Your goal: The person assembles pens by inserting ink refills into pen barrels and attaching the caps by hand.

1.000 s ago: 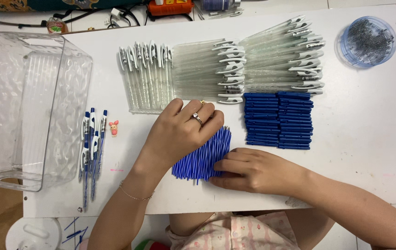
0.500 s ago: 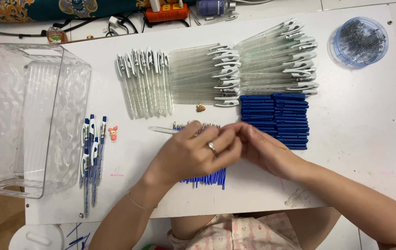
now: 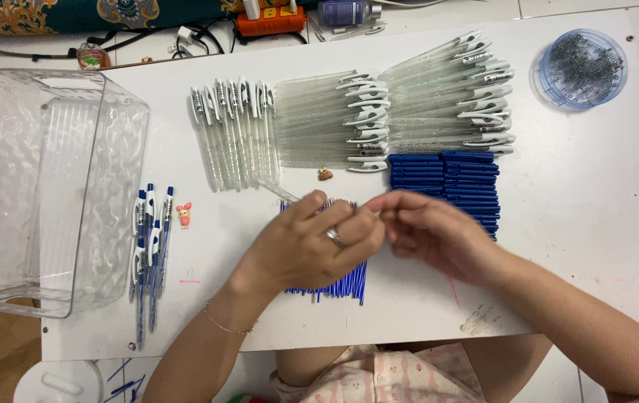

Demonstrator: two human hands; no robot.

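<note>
My left hand (image 3: 312, 246), with a ring on one finger, is closed around a clear pen barrel (image 3: 273, 188) whose end sticks out up and to the left of the fingers. My right hand (image 3: 431, 235) meets it from the right, its fingertips pinched at the barrel's other end; what lies between them is hidden. Both hands hover over a pile of thin blue refills (image 3: 338, 287) on the white table (image 3: 581, 224).
A big clear plastic bin (image 3: 51, 186) stands at the left, with several finished blue pens (image 3: 151, 246) beside it. Rows of clear barrels (image 3: 319, 127) and a stack of blue parts (image 3: 446, 179) lie behind my hands. A round blue dish of small metal parts (image 3: 581, 71) sits far right.
Both hands have lifted off the blue refill pile and come together above it. My left hand now holds a clear barrel, and my right hand pinches at its end.
</note>
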